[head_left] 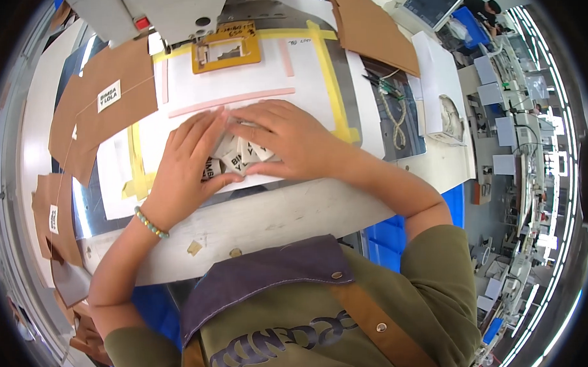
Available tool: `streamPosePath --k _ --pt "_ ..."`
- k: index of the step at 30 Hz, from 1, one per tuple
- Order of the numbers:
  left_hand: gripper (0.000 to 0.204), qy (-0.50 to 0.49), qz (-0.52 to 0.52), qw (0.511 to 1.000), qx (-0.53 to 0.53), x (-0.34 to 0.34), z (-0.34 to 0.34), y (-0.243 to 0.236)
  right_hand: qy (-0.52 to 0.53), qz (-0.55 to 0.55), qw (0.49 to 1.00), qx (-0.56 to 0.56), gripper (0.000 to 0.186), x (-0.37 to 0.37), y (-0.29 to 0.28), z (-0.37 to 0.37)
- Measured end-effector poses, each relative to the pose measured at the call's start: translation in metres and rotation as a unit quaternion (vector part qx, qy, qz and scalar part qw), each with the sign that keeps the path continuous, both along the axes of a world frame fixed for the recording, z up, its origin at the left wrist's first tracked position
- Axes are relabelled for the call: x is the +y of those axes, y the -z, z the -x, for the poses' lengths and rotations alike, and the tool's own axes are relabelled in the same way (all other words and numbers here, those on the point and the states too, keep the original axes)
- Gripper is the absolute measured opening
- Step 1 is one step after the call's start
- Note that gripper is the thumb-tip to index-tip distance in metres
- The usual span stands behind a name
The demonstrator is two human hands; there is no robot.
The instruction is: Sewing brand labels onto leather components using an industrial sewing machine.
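- Flat rectangular labels are ringed by left hand and right hand, half-open; grip cannot be told.
- Smooth white sheet is bordered by yellow tape.

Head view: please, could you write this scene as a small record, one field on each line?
Left hand: curved at the left of some white labels
Right hand: curved at their right
Left wrist: beaded bracelet
Beyond the hands: yellow frame, pink strips
Far left: brown pieces, with labels on them
Far right: white box
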State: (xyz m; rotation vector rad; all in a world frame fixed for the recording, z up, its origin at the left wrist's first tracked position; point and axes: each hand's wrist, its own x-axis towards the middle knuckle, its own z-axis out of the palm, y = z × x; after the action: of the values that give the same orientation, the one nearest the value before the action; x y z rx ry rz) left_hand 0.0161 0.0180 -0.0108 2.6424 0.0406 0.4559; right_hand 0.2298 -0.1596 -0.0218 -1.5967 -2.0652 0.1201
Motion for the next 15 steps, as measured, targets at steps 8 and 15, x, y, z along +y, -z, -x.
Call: streamPosePath --k 8,15 --pt "0.085 -0.001 -0.048 0.999 0.019 -0.002 0.003 -0.010 0.255 -0.044 0.965 -0.051 0.047 -0.016 -0.054 -0.077" --pt "0.062 -0.015 -0.037 0.999 0.034 0.026 -0.007 -0.016 0.419 -0.024 0.897 -0.138 0.033 -0.050 -0.031 -0.203"
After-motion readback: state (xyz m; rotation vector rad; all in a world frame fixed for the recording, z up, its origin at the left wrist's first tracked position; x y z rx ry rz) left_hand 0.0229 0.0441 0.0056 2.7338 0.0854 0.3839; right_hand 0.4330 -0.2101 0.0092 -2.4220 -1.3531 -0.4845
